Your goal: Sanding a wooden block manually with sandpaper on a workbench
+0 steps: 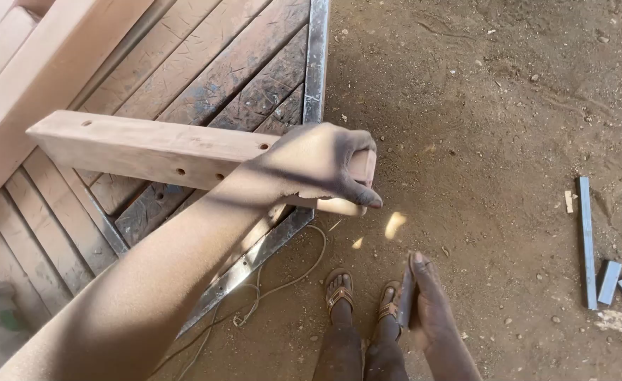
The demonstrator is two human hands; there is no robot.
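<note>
My left hand (321, 166) grips the near end of a pale wooden beam (142, 147) with several drilled holes in its side. The beam lies level above a workbench of diagonal wooden planks in a metal frame (316, 63). Lower down, my right hand (431, 300) hangs by my leg and holds a short dark metal piece (405, 296) upright. Both sandalled feet (339, 289) stand on the dirt floor below.
A larger pale timber (36, 77) lies across the bench at the upper left. A thin cord (283, 286) trails on the ground under the bench corner. A long grey metal bar (586, 240) and short offcuts (611, 281) lie on the dirt at the right.
</note>
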